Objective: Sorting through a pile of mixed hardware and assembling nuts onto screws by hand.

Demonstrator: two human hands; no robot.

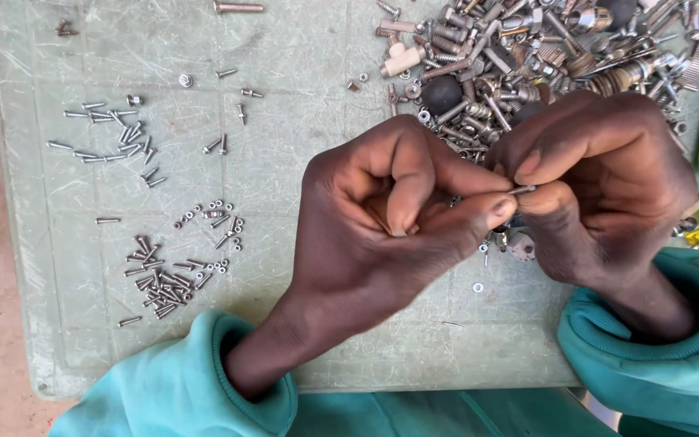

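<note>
Green and scuffed, the cutting mat (301, 48) is carrying a big heap of mixed hardware (527, 57) at its far right corner and sorted little screw piles (163, 275) toward its left edge. Near the mat's front edge, the left hand (382, 235) and right hand (600, 186) are pinching one small screw (522, 190) between closed fingertips; keeping it low over the mat seems wise, since a slip would lose it.

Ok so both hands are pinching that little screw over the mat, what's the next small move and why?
Probably carry the small screw, pinched between the right hand and left hand, over to the sorted screw groups on the left of the green mat and set it down. Those groups lie apart by kind, while the mixed pile sits behind the hands.
</note>
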